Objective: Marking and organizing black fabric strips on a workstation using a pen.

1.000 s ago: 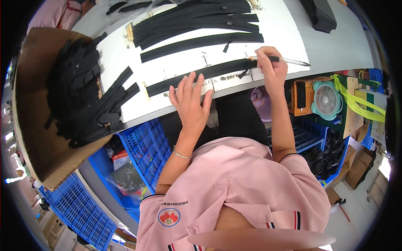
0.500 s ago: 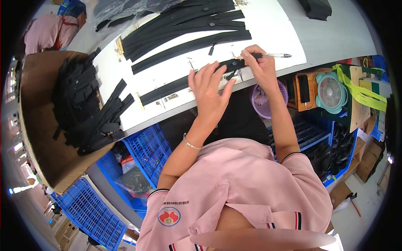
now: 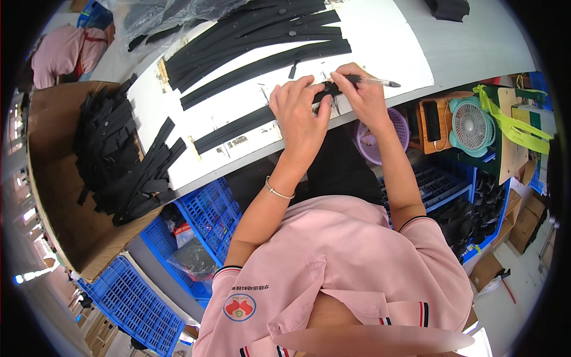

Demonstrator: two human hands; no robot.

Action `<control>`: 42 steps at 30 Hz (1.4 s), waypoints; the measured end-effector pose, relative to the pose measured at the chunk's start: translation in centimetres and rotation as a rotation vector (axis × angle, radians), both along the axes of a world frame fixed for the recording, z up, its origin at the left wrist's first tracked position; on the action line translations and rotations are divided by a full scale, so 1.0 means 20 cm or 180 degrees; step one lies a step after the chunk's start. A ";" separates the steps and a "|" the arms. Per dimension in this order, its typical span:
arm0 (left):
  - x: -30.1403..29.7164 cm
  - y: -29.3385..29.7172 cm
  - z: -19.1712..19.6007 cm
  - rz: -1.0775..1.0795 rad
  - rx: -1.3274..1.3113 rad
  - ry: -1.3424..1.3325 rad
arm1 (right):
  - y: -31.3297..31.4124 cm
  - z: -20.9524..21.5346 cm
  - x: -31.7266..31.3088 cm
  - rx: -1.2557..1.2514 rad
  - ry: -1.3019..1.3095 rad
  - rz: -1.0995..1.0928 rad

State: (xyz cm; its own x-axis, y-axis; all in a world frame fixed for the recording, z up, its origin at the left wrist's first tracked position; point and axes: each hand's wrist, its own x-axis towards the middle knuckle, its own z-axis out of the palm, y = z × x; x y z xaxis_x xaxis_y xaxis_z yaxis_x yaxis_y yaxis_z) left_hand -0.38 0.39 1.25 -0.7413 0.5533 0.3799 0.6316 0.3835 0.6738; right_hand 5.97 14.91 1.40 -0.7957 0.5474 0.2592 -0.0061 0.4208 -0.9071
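Note:
A long black fabric strip point(image 3: 235, 132) lies along the near edge of a white board point(image 3: 392, 47). At the strip's right end, my left hand point(image 3: 299, 114) is closed, thumb and index finger pinching the black material. My right hand point(image 3: 366, 98) grips a pen point(image 3: 380, 81), its clear barrel sticking out to the right. The right fingertips are close to the strip's end, beside the left fingers; whether they also hold it is hidden. Farther up the board lie a single black strip point(image 3: 267, 71) and a heap of overlapping black strips point(image 3: 244, 41). A short black piece point(image 3: 292, 69) sits between.
A cardboard box point(image 3: 53, 149) full of black strips stands at the left, some spilling over its edge. Clear plastic film point(image 3: 160, 21) lies at the back. Under the table's right side are a purple basket point(image 3: 406, 128), a phone point(image 3: 432, 122) and a green fan point(image 3: 471, 127).
My left thumb and index finger have closed together on the strip's right end, where the hand was spread before. My right hand and the pen have shifted slightly left.

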 end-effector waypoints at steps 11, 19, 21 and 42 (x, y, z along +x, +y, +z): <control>0.02 0.02 0.01 0.0081 0.0067 -0.0056 | 0.03 -0.02 0.05 -0.0453 0.0082 0.0343; 0.00 0.00 -0.02 0.0089 0.0069 0.0028 | 0.03 -0.02 0.03 0.0300 -0.0142 0.0350; 0.03 -0.04 0.00 0.0091 -0.0094 0.0059 | 0.05 -0.04 0.05 -0.0124 -0.0171 0.0381; -0.55 -0.68 0.01 0.0889 -0.0624 0.0549 | 0.03 -0.02 0.04 -0.1213 0.0302 -0.0394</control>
